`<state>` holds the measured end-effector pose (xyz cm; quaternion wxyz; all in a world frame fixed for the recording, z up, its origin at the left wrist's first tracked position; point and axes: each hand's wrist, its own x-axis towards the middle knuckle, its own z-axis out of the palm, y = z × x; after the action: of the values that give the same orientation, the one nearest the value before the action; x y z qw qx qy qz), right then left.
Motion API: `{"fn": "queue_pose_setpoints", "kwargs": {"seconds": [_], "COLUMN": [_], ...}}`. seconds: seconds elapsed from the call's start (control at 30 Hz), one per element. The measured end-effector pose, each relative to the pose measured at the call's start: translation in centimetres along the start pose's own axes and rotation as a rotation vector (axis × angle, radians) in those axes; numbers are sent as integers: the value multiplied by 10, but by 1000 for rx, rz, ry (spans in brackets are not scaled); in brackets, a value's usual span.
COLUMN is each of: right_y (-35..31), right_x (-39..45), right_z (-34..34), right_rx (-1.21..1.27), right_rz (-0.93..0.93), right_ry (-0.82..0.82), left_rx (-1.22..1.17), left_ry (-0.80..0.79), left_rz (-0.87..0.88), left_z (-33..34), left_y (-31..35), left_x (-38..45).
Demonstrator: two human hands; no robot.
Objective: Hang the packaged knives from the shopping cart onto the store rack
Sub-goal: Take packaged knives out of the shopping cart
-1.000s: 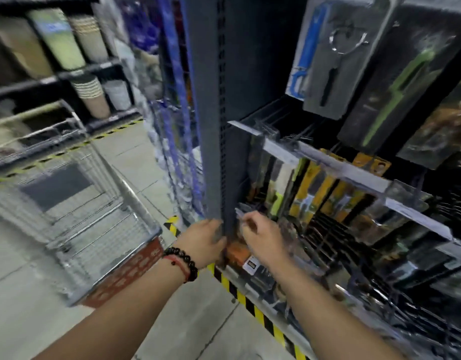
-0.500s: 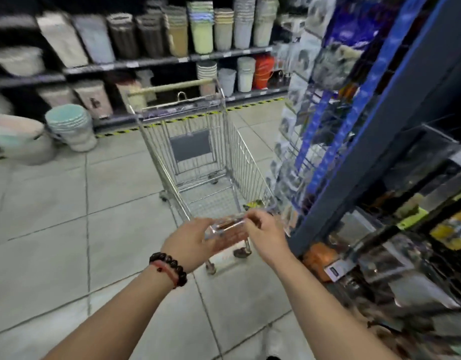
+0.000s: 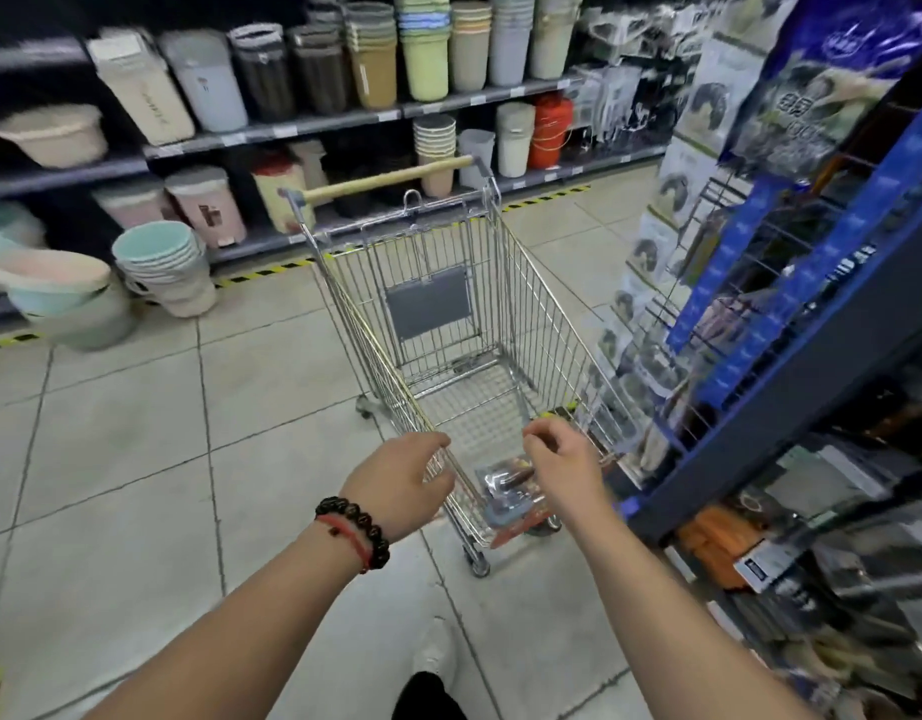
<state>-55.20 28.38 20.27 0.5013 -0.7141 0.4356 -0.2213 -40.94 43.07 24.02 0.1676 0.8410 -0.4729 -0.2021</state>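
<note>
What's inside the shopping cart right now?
At the near end of the shopping cart basket lies a small pile of clear packaged knives. The right hand covers part of the pile, so the count is unclear. The rest of the basket floor shows only bare wire.

A shop aisle — shelves stacked with plastic bins and buckets, a wire shopping cart, hanging packaged goods.

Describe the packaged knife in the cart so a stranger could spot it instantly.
Find the wire shopping cart in the aisle. At its near end, on the basket floor between the left hand and right hand, lies the packaged knife: the only item in the cart, clear plastic packaging.
</note>
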Motion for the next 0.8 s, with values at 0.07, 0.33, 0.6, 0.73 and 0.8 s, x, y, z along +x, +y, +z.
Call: {"fn": "queue_pose_setpoints", "kwargs": {"seconds": [0.07, 0.33, 0.6, 0.73, 0.8], "right_y": [5, 6, 21, 45, 58], "right_x": [30, 118, 160, 174, 179], "right_z": [17, 35, 18, 27, 39], "right_rx": [22, 112, 130, 141, 144], "right_rz": [38, 235, 393, 534, 623], "right_ry": [25, 212, 416, 529, 586], "left_rx": [34, 61, 19, 17, 28], "left_ry": [-36, -212, -424, -573, -678], "left_rz": [13, 123, 232, 296, 310], "left_z": [-12, -37, -18, 13, 35], "left_y": [-12, -24, -9, -8, -11], "left_x": [32, 153, 250, 309, 338]}}
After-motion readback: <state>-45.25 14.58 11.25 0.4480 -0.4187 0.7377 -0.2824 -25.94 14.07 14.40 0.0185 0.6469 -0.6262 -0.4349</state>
